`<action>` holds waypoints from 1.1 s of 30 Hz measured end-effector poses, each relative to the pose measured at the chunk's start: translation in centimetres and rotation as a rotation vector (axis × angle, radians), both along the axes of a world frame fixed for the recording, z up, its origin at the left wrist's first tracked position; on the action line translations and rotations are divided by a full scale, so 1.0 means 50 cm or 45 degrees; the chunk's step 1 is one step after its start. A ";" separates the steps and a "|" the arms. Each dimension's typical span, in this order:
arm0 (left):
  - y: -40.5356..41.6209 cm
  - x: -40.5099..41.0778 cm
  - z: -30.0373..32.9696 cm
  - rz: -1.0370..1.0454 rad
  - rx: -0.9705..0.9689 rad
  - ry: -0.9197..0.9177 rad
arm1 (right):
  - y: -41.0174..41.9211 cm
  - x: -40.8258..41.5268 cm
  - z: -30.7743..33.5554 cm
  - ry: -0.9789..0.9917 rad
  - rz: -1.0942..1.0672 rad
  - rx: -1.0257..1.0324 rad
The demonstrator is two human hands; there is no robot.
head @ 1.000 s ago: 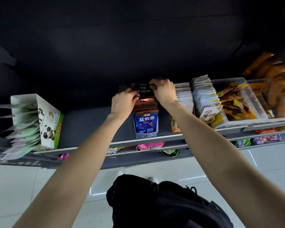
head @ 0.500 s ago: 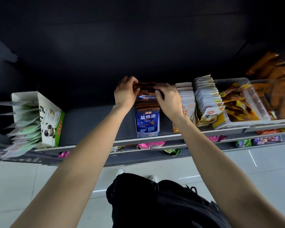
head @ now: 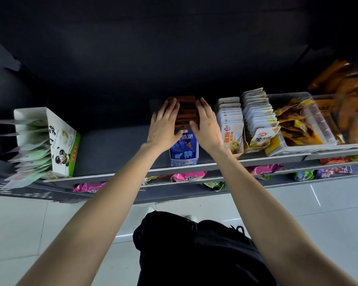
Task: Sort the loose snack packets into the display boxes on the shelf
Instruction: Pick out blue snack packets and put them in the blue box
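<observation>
A blue display box [head: 184,152] with white bears on its front stands at the shelf's front edge, filled with a row of brown snack packets [head: 185,109]. My left hand [head: 165,125] lies flat against the left side of the packet row, fingers straight. On the right side of the row my right hand [head: 206,125] presses with straight fingers too. The packets sit squeezed between both palms. Neither hand holds a packet.
A white and green panda box [head: 61,141] with pale green packets stands at the left. To the right stand two boxes of white packets [head: 230,118] and clear trays [head: 304,145] of orange packets. The grey shelf [head: 116,145] has a lower shelf with loose packets [head: 187,176] beneath.
Both hands let go of the dark packet they were pushing in at the back of the row, opened flat and came forward along the two sides of the row.
</observation>
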State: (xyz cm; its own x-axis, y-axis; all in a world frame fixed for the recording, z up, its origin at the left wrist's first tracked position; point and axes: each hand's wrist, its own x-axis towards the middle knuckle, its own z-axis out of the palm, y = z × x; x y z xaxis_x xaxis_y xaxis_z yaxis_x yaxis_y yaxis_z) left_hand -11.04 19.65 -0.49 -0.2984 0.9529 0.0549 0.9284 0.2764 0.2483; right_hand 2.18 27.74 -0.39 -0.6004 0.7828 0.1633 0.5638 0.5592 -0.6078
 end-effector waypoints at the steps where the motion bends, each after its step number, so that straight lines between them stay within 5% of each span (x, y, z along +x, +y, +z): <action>1: 0.009 0.000 0.001 0.035 -0.027 0.029 | -0.013 0.010 -0.002 0.065 -0.082 -0.041; 4: 0.021 0.001 0.001 0.122 0.011 -0.027 | -0.048 0.030 -0.019 0.122 -0.146 -0.080; 9: -0.010 0.027 -0.010 0.399 0.368 -0.550 | -0.065 0.031 -0.036 0.023 -0.066 -0.151; 16: -0.031 0.055 -0.023 0.462 0.355 -0.799 | -0.041 -0.001 -0.017 0.106 -0.116 -0.151; 25: -0.007 0.034 -0.021 0.460 0.406 -0.823 | -0.016 -0.015 -0.007 -0.051 -0.071 -0.031; 33: -0.009 0.037 -0.027 0.460 0.363 -0.751 | -0.024 -0.018 -0.007 0.075 -0.043 -0.157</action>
